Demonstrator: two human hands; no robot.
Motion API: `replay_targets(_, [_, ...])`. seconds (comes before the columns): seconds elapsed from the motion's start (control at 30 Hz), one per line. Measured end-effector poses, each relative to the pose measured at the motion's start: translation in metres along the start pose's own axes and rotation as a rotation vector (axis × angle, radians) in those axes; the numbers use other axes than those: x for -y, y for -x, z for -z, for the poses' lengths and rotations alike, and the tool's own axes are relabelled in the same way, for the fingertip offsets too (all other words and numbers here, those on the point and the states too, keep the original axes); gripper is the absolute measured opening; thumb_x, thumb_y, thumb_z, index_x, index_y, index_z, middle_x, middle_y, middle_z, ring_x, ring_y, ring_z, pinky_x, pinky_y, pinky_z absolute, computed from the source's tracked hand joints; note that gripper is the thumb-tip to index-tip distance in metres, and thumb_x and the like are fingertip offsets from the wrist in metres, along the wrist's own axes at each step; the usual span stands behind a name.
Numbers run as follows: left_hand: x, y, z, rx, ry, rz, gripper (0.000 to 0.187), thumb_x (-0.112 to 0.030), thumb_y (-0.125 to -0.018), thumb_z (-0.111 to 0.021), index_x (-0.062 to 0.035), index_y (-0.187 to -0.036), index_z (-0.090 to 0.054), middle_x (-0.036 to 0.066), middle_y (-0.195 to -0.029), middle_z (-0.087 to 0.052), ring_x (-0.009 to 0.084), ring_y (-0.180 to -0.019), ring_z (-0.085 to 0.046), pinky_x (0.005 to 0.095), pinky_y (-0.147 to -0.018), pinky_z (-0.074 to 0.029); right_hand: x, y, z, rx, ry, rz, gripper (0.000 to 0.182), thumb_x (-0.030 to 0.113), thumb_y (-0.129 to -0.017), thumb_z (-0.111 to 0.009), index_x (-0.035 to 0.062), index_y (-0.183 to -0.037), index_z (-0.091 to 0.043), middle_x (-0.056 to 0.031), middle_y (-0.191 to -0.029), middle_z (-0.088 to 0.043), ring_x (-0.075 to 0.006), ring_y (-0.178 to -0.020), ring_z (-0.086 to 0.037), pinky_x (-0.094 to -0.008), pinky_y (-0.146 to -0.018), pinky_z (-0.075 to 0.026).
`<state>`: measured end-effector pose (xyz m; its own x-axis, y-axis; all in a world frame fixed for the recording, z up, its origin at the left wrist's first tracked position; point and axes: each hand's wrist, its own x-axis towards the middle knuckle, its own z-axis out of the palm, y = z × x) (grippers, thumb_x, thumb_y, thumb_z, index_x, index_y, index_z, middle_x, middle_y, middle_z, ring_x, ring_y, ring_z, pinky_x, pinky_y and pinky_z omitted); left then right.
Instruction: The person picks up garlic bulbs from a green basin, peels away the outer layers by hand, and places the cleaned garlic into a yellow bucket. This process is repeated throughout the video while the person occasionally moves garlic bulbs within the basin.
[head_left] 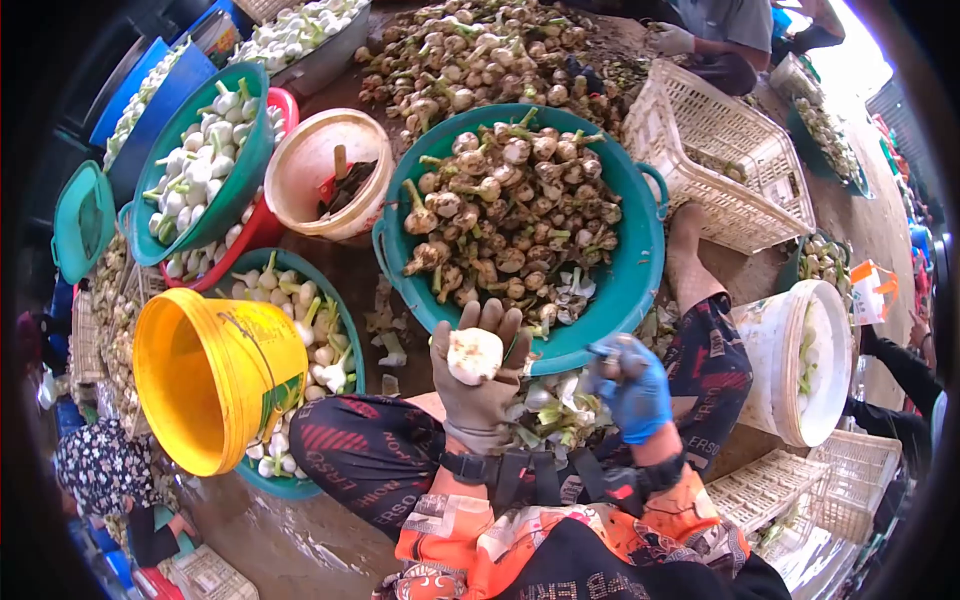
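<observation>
On the palm of my left hand [478, 395], in a dirty grey-brown glove, rests a garlic bulb [474, 356] with its pale, flat cut side facing up. The fingers stretch behind it. My right hand [634, 388], in a blue glove with dark fingertips, is curled and slightly blurred to the right; what its fingers hold, if anything, I cannot make out. Just beyond both hands stands a green basin [650, 255] of soil-stained garlic bulbs [520, 210]. Leaf and stem trimmings [560, 410] lie below the basin between my legs.
A yellow bucket [215, 380] lies tipped over a basin of cleaned garlic at left. Behind it are another green basin [255, 130] and a white bucket [330, 170]. A plastic crate [720, 150] and white bucket [790, 360] stand right. Other people sit nearby.
</observation>
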<state>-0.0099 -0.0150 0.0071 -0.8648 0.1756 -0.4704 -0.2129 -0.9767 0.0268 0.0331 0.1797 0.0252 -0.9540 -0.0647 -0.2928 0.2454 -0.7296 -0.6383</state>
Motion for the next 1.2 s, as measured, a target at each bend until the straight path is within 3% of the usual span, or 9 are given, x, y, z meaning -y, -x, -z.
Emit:
replay_targets(0.13, [0.001,0.0,-0.004,0.089,-0.212,0.039,0.049,-0.047,-0.097,-0.04,-0.0088,-0.125,-0.054,0.013,-0.125,-0.058,0.0334,-0.112,-0.057,0.0472,-0.085,-0.051,-0.006,0.011,0.023,0.24,0.959,-0.277,0.025,0.024,-0.091,-0.055,0.0001,-0.09,-0.062,-0.0109,-0.088,-0.067,-0.0223,-0.071,-0.064,-0.035,-0.064,-0.052])
replay_targets(0.17, [0.005,0.0,-0.003,0.112,-0.352,0.038,0.048,-0.047,-0.098,-0.037,-0.0132,-0.128,-0.053,0.01,-0.128,-0.055,0.0312,-0.114,-0.055,0.0486,-0.088,-0.05,-0.007,0.013,0.02,0.316,1.91,-0.33,0.018,0.018,-0.09,-0.056,0.0055,-0.094,-0.068,-0.0094,-0.089,-0.068,-0.0199,-0.072,-0.064,-0.0343,-0.067,-0.051])
replay_targets(0.2, [0.009,0.001,-0.001,0.119,-0.495,-0.019,0.048,-0.044,-0.099,-0.036,-0.0096,-0.128,-0.052,0.012,-0.127,-0.055,0.031,-0.112,-0.056,0.0467,-0.085,-0.052,-0.012,0.014,0.021,0.315,2.041,0.013,0.021,0.011,-0.087,-0.06,0.0128,-0.107,-0.069,-0.0087,-0.092,-0.069,-0.0161,-0.076,-0.063,-0.0317,-0.07,-0.051])
replay_targets(0.33, [0.014,0.006,0.005,0.155,-0.804,-0.185,0.044,-0.033,-0.1,-0.039,0.0009,-0.125,-0.052,0.016,-0.116,-0.06,0.0273,-0.103,-0.06,0.0372,-0.084,-0.052,-0.003,0.001,-0.016,-0.031,0.971,0.008,0.034,-0.001,-0.087,-0.056,0.0053,-0.121,-0.059,-0.008,-0.102,-0.068,-0.0156,-0.094,-0.064,-0.0291,-0.084,-0.049])
replay_targets(0.63, [0.018,0.01,0.008,0.119,-0.921,-0.312,0.031,-0.019,-0.097,-0.052,0.0039,-0.116,-0.059,0.011,-0.098,-0.066,0.0145,-0.086,-0.062,0.026,-0.077,-0.05,-0.038,-0.005,-0.044,0.035,1.538,0.31,0.028,0.003,-0.079,-0.063,0.0029,-0.107,-0.063,-0.0217,-0.083,-0.063,-0.0379,-0.073,-0.063,-0.0401,-0.062,-0.05])
replay_targets(0.73, [0.022,0.007,0.012,0.109,-0.864,-0.295,0.034,-0.024,-0.099,-0.047,0.0025,-0.117,-0.057,0.011,-0.097,-0.067,0.0158,-0.085,-0.063,0.0278,-0.077,-0.051,-0.052,-0.007,-0.038,-0.079,1.553,0.547,0.017,0.004,-0.084,-0.06,0.002,-0.101,-0.063,-0.0154,-0.079,-0.066,-0.0298,-0.069,-0.065,-0.0366,-0.061,-0.05])
replay_targets(0.93, [0.013,-0.004,0.012,0.131,-1.236,-0.208,0.044,-0.035,-0.098,-0.044,0.0026,-0.118,-0.055,0.012,-0.095,-0.067,0.0172,-0.078,-0.065,0.0272,-0.06,-0.051,-0.041,-0.017,-0.026,-0.195,0.439,-0.054,0.017,0.013,-0.096,-0.05,-0.0014,-0.1,-0.058,-0.0038,-0.075,-0.059,-0.0107,-0.061,-0.056,-0.0257,-0.054,-0.047])
replay_targets(1.07, [0.008,-0.005,0.033,0.108,-0.566,0.323,0.047,-0.039,-0.096,-0.045,-0.0007,-0.121,-0.055,0.012,-0.097,-0.066,0.0229,-0.078,-0.066,0.0276,-0.056,-0.05,-0.016,-0.012,-0.017,-0.131,-0.022,-0.072,0.021,0.016,-0.096,-0.048,-0.0029,-0.103,-0.054,-0.0118,-0.085,-0.06,-0.0171,-0.066,-0.054,-0.0294,-0.059,-0.046])
replay_targets(1.2, [0.012,0.005,0.01,0.006,-0.328,0.139,0.043,-0.034,-0.097,-0.045,-0.0012,-0.124,-0.052,0.015,-0.105,-0.064,0.0307,-0.09,-0.066,0.0404,-0.072,-0.057,0.011,0.008,0.024,0.048,-0.265,0.089,0.022,0.015,-0.095,-0.046,-0.0015,-0.107,-0.054,-0.0136,-0.095,-0.061,-0.0136,-0.07,-0.052,-0.0289,-0.059,-0.044])
